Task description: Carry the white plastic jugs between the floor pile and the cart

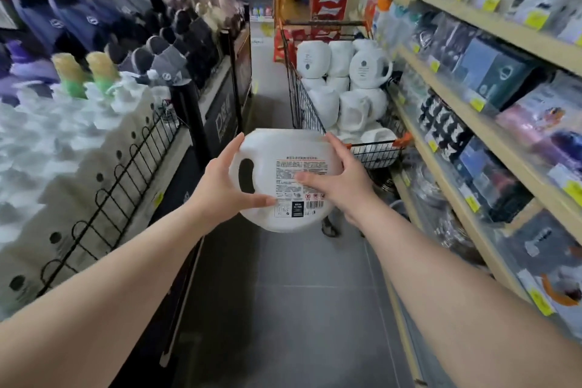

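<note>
1. Two bare hands hold a large white plastic detergent jug with a moulded handle hole (283,179) in mid-air above a grey tiled aisle floor (302,309).
2. The left hand (220,179) grips the jug's handle side: its fingers curl over the top edge and its thumb presses the lower front, just beside the handle hole.
3. The right hand (338,179) grips the opposite side, fingers wrapped over the top right edge, thumb lying across the printed label.
4. The jug is tilted, its label and barcode facing the camera, held between the two sets of fingers.
5. Just beyond the fingers stands a black wire shopping trolley (305,107) piled with similar white jugs (362,72).
6. Right of the right fingers run pale wooden shelves (472,123) of packaged goods with yellow price tags.
7. Left of the left fingers is a display of white bottles behind a low black wire fence (104,198), with dark slippers (163,60) farther back.
</note>
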`<state>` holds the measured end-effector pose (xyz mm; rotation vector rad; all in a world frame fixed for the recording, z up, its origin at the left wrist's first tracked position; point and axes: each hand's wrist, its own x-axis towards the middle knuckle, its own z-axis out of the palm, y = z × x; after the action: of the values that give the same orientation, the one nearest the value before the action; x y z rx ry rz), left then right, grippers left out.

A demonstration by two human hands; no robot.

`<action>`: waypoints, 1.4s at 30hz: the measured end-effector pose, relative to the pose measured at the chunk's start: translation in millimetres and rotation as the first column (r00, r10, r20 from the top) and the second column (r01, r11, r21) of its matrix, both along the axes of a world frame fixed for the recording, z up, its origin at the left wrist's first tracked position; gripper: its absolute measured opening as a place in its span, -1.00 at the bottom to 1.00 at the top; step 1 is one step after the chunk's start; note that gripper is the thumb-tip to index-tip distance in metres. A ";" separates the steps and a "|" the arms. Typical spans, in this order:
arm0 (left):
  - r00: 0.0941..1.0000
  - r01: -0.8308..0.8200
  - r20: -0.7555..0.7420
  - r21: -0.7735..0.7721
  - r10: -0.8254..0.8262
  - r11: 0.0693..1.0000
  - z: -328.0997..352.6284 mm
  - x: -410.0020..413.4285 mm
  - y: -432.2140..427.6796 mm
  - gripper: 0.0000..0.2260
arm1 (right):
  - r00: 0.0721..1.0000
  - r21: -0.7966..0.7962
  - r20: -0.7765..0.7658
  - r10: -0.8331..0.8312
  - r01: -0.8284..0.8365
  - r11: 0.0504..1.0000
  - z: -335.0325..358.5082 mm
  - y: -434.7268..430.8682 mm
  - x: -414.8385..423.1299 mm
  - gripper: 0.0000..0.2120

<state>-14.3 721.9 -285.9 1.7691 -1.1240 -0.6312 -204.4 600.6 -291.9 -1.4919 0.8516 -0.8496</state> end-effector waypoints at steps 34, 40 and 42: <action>0.816 0.548 0.202 0.024 -0.541 0.836 -36.0 231.8 -707.7 0.17 | 0.841 -0.087 -0.128 -0.526 0.519 0.851 -22.3 -574.6 193.1 0.03; 0.643 0.749 0.227 0.013 -0.732 0.662 -47.6 203.8 -797.6 0.21 | 0.683 -0.084 -0.224 -0.696 0.697 0.712 -31.9 -609.6 178.3 0.10; 0.598 0.787 0.235 0.013 -0.767 0.617 -56.8 189.7 -819.9 0.21 | 0.648 -0.049 -0.226 -0.728 0.738 0.673 -36.5 -621.8 168.4 0.06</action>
<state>175.4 -98.0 -342.7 1.2049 -2.0945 -0.8818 -35.9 -21.2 -328.4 -1.1893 1.7135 -1.2446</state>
